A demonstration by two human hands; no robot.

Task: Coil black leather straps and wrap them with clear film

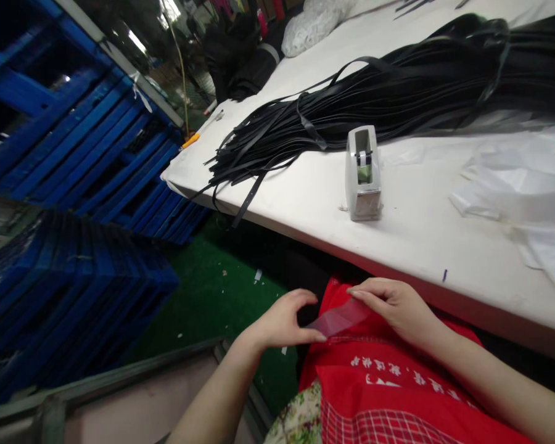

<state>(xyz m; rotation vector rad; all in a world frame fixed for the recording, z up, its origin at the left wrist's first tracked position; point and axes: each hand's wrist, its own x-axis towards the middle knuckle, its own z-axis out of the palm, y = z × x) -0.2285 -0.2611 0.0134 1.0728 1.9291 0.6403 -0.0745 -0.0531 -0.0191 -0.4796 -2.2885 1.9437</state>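
A short strip of clear tape [342, 319] stretches between my two hands in front of a red apron [370, 364]. My right hand [395, 303] pinches the strip's right end between thumb and fingers. At the left end, my left hand [284, 320] has its thumb and curled fingers spread apart, the thumb touching or just beside the strip. Above my hands, on the white table [411, 253], stands a grey tape dispenser [364, 176]. Behind it lies a long bundle of black straps [351, 111], bound in places, its loose ends hanging over the table edge.
White plastic sheets [522, 185] lie on the table's right side. An orange-handled tool [190, 141] rests at its far left corner. Stacked blue pallets [74, 277] fill the left. Below is a green floor [213, 271] with scraps; a framed panel [143, 394] stands nearby.
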